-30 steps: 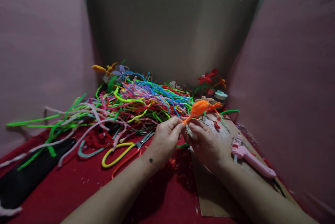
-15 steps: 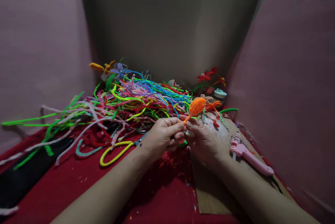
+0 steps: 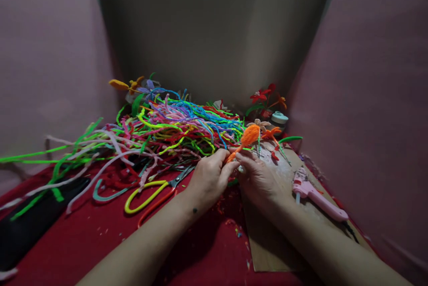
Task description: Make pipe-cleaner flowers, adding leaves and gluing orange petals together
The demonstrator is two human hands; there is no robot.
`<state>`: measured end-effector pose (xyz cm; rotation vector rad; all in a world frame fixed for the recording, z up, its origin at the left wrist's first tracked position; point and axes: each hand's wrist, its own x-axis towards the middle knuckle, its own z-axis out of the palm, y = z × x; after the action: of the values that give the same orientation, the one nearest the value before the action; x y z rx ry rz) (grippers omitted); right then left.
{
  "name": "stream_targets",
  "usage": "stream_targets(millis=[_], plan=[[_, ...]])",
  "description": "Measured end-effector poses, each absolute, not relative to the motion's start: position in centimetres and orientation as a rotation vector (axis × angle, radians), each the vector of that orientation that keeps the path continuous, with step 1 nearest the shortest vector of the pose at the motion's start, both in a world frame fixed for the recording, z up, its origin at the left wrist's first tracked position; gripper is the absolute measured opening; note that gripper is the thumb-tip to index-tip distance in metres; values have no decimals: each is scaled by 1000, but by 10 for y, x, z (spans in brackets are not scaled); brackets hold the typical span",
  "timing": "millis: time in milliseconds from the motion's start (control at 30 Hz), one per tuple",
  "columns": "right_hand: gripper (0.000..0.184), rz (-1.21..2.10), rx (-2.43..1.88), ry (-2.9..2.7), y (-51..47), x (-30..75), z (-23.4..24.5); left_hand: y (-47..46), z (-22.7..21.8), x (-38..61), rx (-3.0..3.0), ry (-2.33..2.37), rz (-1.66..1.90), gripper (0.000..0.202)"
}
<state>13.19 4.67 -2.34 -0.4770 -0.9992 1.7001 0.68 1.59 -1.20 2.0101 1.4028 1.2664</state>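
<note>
An orange pipe-cleaner petal, rounded at the top and narrowing to a twisted stem, leans up and to the right between my hands. My left hand is closed, pinching the lower stem between thumb and fingers. From the other side, the fingertips of my right hand close on the same stem. The stem's lowest end is hidden behind my fingers. Just beyond the petal lie a pale pipe-cleaner flower and an orange pipe-cleaner flower.
A heap of colourful pipe cleaners spreads across the back and left. Scissors lie left of my hands on the red cloth. A pink glue gun rests on the board at right, near a lidded jar.
My left hand has turned and shifted slightly on the stem, and more of the twisted stem shows. The scissors' red handle has come into view. The camera view has moved slightly.
</note>
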Motion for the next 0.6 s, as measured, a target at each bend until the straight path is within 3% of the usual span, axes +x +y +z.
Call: stream_targets(millis=[267, 600], plan=[[8, 1688, -488, -1048, 46, 129, -31, 18, -26, 3, 2463, 1610, 1172, 27], [17, 1559, -630, -1300, 43, 136, -15, 14, -10, 6, 1836, 1391, 1368, 19]])
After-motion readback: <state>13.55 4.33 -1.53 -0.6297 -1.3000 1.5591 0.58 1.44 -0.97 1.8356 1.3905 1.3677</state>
